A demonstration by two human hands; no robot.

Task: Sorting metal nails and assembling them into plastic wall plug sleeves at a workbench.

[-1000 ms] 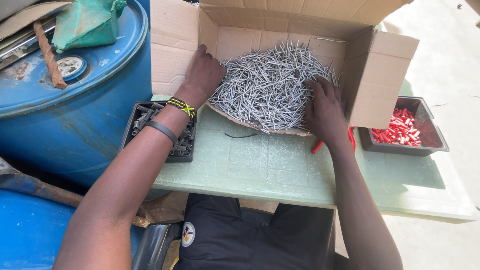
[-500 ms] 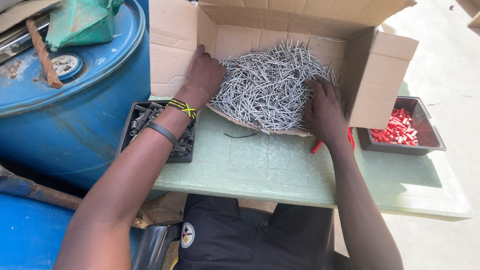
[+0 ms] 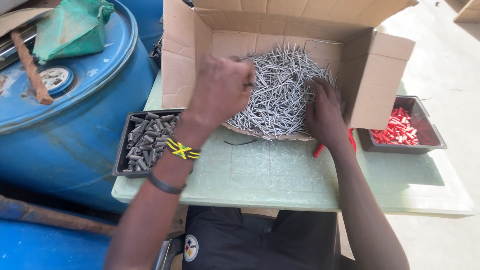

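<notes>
A cardboard box (image 3: 385, 55) lies on its side on a pale green table (image 3: 280, 175), with a heap of grey steel nails (image 3: 282, 92) spilling out of it. My left hand (image 3: 222, 90) is raised over the left edge of the heap, its fingers curled toward the nails; whether it grips any is hidden. My right hand (image 3: 325, 112) rests flat on the right side of the heap, fingers spread among the nails. Something red (image 3: 318, 150) pokes out from under the right wrist.
A black tray of dark grey metal sleeves (image 3: 145, 137) sits at the table's left edge. A black tray of red plastic plugs (image 3: 402, 127) stands at the right. Blue drums (image 3: 65, 125) crowd the left, one carrying a green bag (image 3: 75, 27) and a rusty bar (image 3: 31, 67).
My left hand has lifted off the box's left wall and moved right, over the nails. The right hand stays on the heap.
</notes>
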